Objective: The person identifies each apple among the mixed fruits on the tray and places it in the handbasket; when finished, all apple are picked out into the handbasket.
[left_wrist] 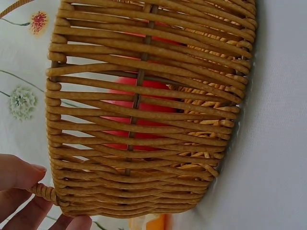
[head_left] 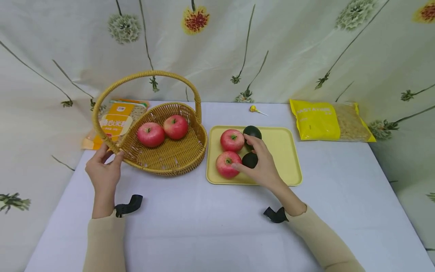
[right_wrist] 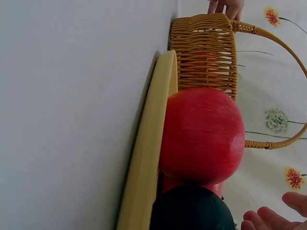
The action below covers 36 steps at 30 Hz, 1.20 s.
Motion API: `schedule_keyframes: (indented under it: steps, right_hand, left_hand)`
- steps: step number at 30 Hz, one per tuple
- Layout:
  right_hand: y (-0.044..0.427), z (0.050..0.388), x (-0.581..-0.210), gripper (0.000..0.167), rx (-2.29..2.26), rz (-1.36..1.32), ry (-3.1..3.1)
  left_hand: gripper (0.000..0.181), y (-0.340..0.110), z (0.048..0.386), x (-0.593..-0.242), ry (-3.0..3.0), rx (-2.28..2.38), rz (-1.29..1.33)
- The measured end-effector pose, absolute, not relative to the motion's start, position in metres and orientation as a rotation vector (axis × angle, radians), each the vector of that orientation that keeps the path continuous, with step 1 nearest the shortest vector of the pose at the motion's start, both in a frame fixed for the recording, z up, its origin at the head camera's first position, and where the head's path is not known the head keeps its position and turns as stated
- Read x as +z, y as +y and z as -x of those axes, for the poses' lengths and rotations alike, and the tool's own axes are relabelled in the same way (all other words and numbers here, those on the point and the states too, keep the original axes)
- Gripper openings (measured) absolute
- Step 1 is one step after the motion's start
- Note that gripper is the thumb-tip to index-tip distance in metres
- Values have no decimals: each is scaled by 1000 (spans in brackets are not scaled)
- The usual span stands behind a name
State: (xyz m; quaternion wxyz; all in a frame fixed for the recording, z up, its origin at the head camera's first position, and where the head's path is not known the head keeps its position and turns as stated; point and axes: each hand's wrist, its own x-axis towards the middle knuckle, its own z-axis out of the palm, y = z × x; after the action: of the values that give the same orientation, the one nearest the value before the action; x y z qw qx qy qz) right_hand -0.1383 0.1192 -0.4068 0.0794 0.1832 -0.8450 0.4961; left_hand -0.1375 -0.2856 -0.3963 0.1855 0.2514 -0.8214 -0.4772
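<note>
My left hand (head_left: 104, 173) pinches the foot of the handle on a wicker basket (head_left: 170, 160), at the basket's left side. Inside lie two red apples, one left (head_left: 151, 135) and one right (head_left: 175, 127). Over a yellow tray (head_left: 280, 151) is my right hand (head_left: 263, 162), fingers spread and slightly bent. Below it sit a rear apple (head_left: 232, 140), a front apple (head_left: 229, 165) and two dark green round fruits (head_left: 252, 131), partly hidden by the hand. In the right wrist view, the fingertips (right_wrist: 266, 218) stand apart from the near dark green fruit (right_wrist: 194, 211).
An orange-and-clear food packet (head_left: 117, 121) lies behind the basket. A yellow pasta packet (head_left: 317, 120) is at the back right, and a yellow lollipop (head_left: 253, 108) lies behind the tray. Floral cloth (head_left: 217, 49) hangs along the table's back edge.
</note>
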Motion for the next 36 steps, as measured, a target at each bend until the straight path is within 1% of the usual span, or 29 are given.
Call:
schedule_keyframes:
  steps: [7,17,25,36]
  right_hand:
    - [116,141,-420,84,1477,-561,-2515]
    - [115,142,-425,81,1386,-548,-2561]
    - [111,141,-429,79,1280,-601,-2554]
    - [107,139,-432,80,1096,-613,-2695]
  left_hand:
    - [53,-286,139,-399,-2305,-1344,-671]
    - [53,-287,139,-399,-2320,-1335,-678]
    - [52,-287,138,-400,-2315,-1319,-676]
    - [52,-287,139,-400,-2326,-1318,-698]
